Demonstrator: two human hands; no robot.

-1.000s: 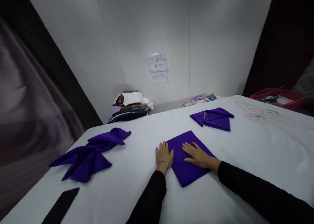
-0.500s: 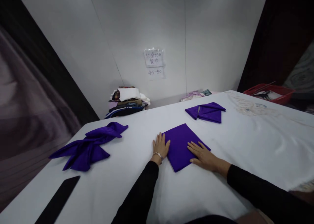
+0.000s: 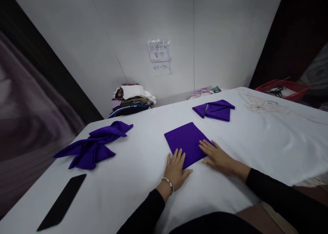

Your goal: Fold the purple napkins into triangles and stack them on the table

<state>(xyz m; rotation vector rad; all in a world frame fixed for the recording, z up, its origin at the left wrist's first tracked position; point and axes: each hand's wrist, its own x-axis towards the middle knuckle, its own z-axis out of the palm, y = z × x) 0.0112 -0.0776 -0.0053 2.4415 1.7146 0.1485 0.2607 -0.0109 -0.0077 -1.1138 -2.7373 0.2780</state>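
Left hand (image 3: 176,172) and right hand (image 3: 220,158) spread apart on purple square (image 3: 186,138); twisted cloth (image 3: 94,147), black slab (image 3: 62,203) left; folded cloth (image 3: 219,111) far right

A dimly lit pale wall (image 3: 222,35) stands behind the white table (image 3: 256,141).

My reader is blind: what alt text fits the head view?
A person's left hand and right hand rest, fingers spread, at the near and right corners of a flat purple cloth on a white table. A twisted purple cloth and black slab lie left; a folded purple cloth lies beyond.
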